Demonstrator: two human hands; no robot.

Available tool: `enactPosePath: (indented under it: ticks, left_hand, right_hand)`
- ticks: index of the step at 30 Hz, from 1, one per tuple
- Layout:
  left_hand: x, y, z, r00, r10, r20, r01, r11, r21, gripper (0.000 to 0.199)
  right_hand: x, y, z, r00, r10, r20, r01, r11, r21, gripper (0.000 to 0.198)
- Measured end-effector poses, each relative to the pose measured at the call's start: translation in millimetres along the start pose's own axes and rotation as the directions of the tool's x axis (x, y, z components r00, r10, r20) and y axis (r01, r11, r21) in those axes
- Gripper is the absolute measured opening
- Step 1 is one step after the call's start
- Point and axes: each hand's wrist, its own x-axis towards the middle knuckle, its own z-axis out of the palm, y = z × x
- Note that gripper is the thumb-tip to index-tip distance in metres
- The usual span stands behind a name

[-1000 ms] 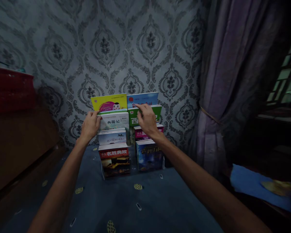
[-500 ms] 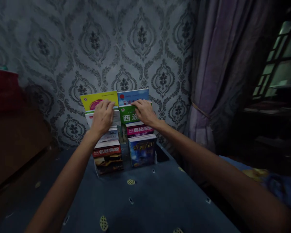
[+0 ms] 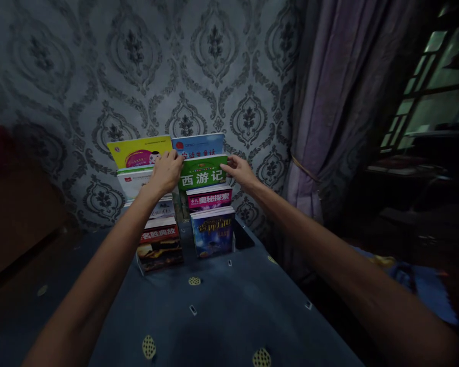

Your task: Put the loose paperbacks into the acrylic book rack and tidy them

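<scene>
Two columns of upright books stand in tiers. In the right column, a green book (image 3: 202,173) with large white characters rises behind a pink-titled book (image 3: 210,200) and a dark blue book (image 3: 213,232). My right hand (image 3: 241,171) is closed on its upper right edge, thumb against the cover. At its upper left corner, my left hand (image 3: 167,172) has its fingers curled on the edge, partly covering the left column. That column shows a yellow book (image 3: 132,149), a white book (image 3: 132,183) and a red-and-black book (image 3: 160,244). A light blue book (image 3: 202,142) stands behind the green one.
A dark blue patterned cloth (image 3: 214,316) covers the table. Patterned wallpaper (image 3: 199,66) rises directly behind the books. A tied purple curtain (image 3: 309,127) hangs at the right, and a brown box (image 3: 19,219) stands at the left.
My right hand has slid from the green book's top to its right edge, uncovering the title. My left hand has shifted to that book's left corner. The view has turned slightly right.
</scene>
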Motion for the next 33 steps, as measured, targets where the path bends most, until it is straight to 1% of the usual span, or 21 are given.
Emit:
enactPosePath:
  ticks: [2,4,6,7,8,10,12,13,14,15,17,19,22,25,27,28,29,30,31,32,33]
  left_hand:
    - [1.0,-0.5,2.2,1.0,-0.015,-0.02,0.014,0.999,-0.03,0.028]
    - [1.6,-0.7,2.7,0.999,-0.019,-0.026,0.018,0.998,-0.054,0.028]
    - [0.2,-1.6,0.3,1.0,-0.007,-0.018,0.006,0.997,-0.071,0.029]
    - [-1.8,-3.0,-2.0,1.0,0.004,-0.016,-0.006,0.997,-0.078,0.03]
    - [-4.8,-5.3,-5.0,1.0,0.016,-0.021,-0.017,0.996,-0.082,0.032]
    - [-13.9,-13.7,-11.7,0.999,0.023,-0.04,-0.026,0.996,-0.084,0.04]
    - [-25.9,-27.4,-17.6,0.999,0.005,-0.051,-0.009,0.997,-0.078,0.046]
    - [-32.3,-35.7,-19.8,0.999,-0.009,-0.05,0.005,0.997,-0.072,0.048]
    - [-38.4,-44.4,-21.4,0.999,-0.02,-0.047,0.018,0.998,-0.062,0.048]
    - [-44.1,-53.0,-22.5,0.999,-0.031,-0.043,0.029,0.998,-0.05,0.047]
    - [-53.3,-68.1,-23.5,0.998,-0.055,-0.041,0.054,0.998,-0.028,0.045]
    - [-59.5,-78.1,-23.7,0.995,-0.089,-0.048,0.088,0.996,-0.02,0.041]
    - [-65.6,-84.2,-23.4,0.989,-0.137,-0.056,0.138,0.99,0.009,0.037]
    - [-71.4,-89.2,-22.6,0.987,-0.143,-0.074,0.144,0.99,0.001,0.032]
    - [-75.0,-97.1,-21.9,0.977,-0.167,-0.133,0.157,0.984,-0.081,0.03]
    - [-76.1,-102.8,-21.5,0.961,-0.205,-0.185,0.181,0.974,-0.137,0.029]
    - [-76.4,-109.2,-21.1,0.932,-0.264,-0.247,0.217,0.956,-0.199,0.028]
    - [-75.5,-116.1,-20.5,0.888,-0.339,-0.309,0.26,0.927,-0.27,0.028]
    - [-73.5,-123.0,-19.9,0.832,-0.426,-0.356,0.302,0.885,-0.353,0.028]
    - [-70.3,-129.2,-19.1,0.774,-0.516,-0.367,0.338,0.826,-0.45,0.028]
    - [-66.3,-134.5,-18.0,0.728,-0.603,-0.327,0.363,0.743,-0.563,0.028]
  right_hand:
    - [-4.1,4.2,-0.7,0.998,0.055,0.024,-0.055,0.998,0.026,0.027]
    - [-7.8,7.4,-0.7,0.995,0.092,0.024,-0.093,0.996,0.018,0.025]
    - [-11.1,8.5,-0.2,0.996,0.091,0.015,-0.091,0.996,-0.024,0.021]
    - [-13.0,7.7,0.1,0.998,0.07,-0.001,-0.07,0.995,-0.066,0.021]
    - [-15.1,5.4,0.4,0.999,0.031,-0.029,-0.035,0.991,-0.127,0.024]
    - [-20.5,-3.7,1.0,0.989,-0.1,-0.108,0.065,0.954,-0.292,0.037]
    - [-27.4,-19.0,3.5,0.948,-0.271,-0.168,0.169,0.873,-0.458,0.047]
    - [-31.0,-28.2,6.3,0.921,-0.351,-0.169,0.22,0.826,-0.519,0.048]
    - [-34.5,-38.0,10.5,0.897,-0.417,-0.149,0.27,0.782,-0.561,0.046]
    - [-37.5,-47.7,16.5,0.879,-0.466,-0.104,0.323,0.741,-0.588,0.043]
    - [-41.6,-64.7,33.4,0.855,-0.518,0.025,0.427,0.676,-0.601,0.037]
    - [-42.8,-76.2,55.1,0.835,-0.523,0.174,0.516,0.631,-0.579,0.036]
    - [-41.8,-83.7,87.4,0.805,-0.488,0.338,0.589,0.586,-0.557,0.038]
    - [-39.1,-86.9,108.2,0.784,-0.447,0.43,0.62,0.547,-0.562,0.032]
    - [-34.4,-90.5,114.5,0.783,-0.45,0.43,0.622,0.542,-0.565,0.03]
    - [-30.5,-93.2,116.1,0.788,-0.464,0.405,0.614,0.547,-0.569,0.031]
    - [-25.2,-96.4,117.4,0.796,-0.481,0.367,0.601,0.554,-0.576,0.033]
    - [-18.8,-100.0,118.5,0.803,-0.499,0.325,0.586,0.562,-0.584,0.036]
    - [-11.4,-104.1,119.7,0.808,-0.516,0.285,0.571,0.568,-0.593,0.039]
    - [-3.4,-108.3,121.3,0.812,-0.526,0.252,0.558,0.572,-0.601,0.041]
    - [4.7,-112.6,123.1,0.817,-0.528,0.23,0.544,0.576,-0.61,0.044]
